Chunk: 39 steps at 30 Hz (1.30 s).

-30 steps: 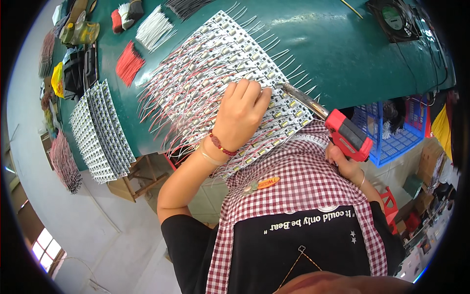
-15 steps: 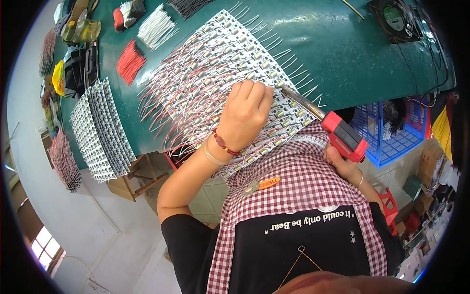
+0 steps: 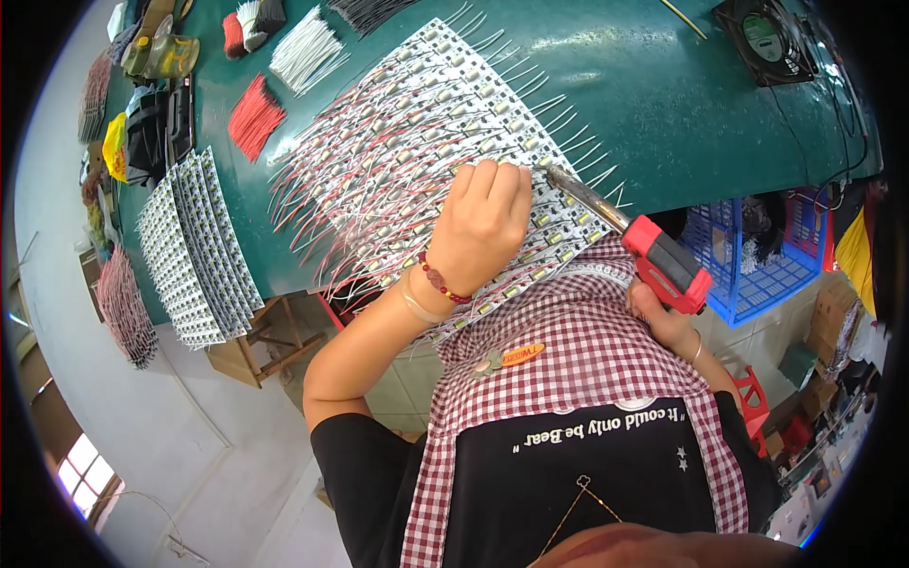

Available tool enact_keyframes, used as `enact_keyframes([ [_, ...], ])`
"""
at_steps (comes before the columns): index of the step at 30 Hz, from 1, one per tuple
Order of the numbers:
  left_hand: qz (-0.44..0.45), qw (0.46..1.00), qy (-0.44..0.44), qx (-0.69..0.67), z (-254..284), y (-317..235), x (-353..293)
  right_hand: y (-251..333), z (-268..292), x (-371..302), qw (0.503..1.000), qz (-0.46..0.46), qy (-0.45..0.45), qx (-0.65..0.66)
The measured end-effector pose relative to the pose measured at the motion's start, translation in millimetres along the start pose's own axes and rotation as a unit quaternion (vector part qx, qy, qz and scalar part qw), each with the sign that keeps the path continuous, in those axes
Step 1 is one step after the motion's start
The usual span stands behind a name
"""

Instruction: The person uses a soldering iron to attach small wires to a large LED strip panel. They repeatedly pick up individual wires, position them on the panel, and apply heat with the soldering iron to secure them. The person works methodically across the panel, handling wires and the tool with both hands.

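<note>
A large white circuit-board panel point(image 3: 492, 95) with rows of small components lies tilted across the table edge. Red and white wires stick out along its left side, white ones along its right. Over its lower middle, my left hand point(image 3: 485, 213) is closed, fingers curled down; whatever the fingertips pinch is hidden beneath them. My right hand point(image 3: 663, 317), partly hidden, is wrapped round the grip of a red and black soldering gun point(image 3: 668, 263). The gun's metal tip meets the panel just right of my left fingers.
Bundles of red wires point(image 3: 256, 116) and white wires point(image 3: 308, 52) lie on the green table point(image 3: 653, 114). More boards point(image 3: 194, 251) are stacked at the left. A black fan point(image 3: 765, 40) stands far right, above a blue crate point(image 3: 739, 260).
My left hand has shifted very slightly to the right over the panel. The soldering gun and my right hand stay in place.
</note>
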<state>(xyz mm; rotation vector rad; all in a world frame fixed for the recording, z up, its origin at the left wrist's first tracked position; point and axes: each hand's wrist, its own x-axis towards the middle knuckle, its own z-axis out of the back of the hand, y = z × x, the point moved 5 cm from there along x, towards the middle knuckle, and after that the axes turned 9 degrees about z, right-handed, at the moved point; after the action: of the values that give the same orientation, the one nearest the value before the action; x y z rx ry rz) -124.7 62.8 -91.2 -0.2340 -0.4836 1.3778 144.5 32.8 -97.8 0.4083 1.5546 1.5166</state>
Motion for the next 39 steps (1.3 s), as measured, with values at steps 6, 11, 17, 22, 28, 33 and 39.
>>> enact_keyframes([
  [6, -0.011, 1.000, 0.005, 0.025, -0.9, -0.2, 1.7, 2.2, 0.2, 1.9, 1.000, -0.004, -0.003, 0.024],
  [11, -0.017, 0.999, 0.017, 0.040, -3.9, -1.7, 1.4, 7.2, 0.7, 4.5, 0.998, -0.010, -0.010, 0.060],
  [17, -0.012, 0.998, 0.033, 0.047, -4.4, -9.9, 9.0, 16.4, 4.7, 5.5, 0.999, -0.013, -0.028, 0.014],
  [22, 0.016, 0.998, 0.035, 0.040, 8.4, 0.7, 9.1, 5.3, 17.7, 0.8, 0.999, -0.008, -0.015, 0.047],
  [28, 0.082, 0.993, -0.033, 0.084, 29.8, 23.3, 6.2, -7.7, 24.0, 2.6, 0.994, -0.030, -0.043, 0.097],
  [33, 0.047, 0.998, -0.007, -0.047, -11.3, -10.8, 2.1, -16.4, 24.5, -2.4, 0.998, -0.009, -0.006, 0.062],
  [39, 0.043, 0.998, -0.005, -0.050, -29.8, -12.7, -0.2, -23.1, 23.1, -11.5, 0.998, -0.035, 0.014, 0.047],
])
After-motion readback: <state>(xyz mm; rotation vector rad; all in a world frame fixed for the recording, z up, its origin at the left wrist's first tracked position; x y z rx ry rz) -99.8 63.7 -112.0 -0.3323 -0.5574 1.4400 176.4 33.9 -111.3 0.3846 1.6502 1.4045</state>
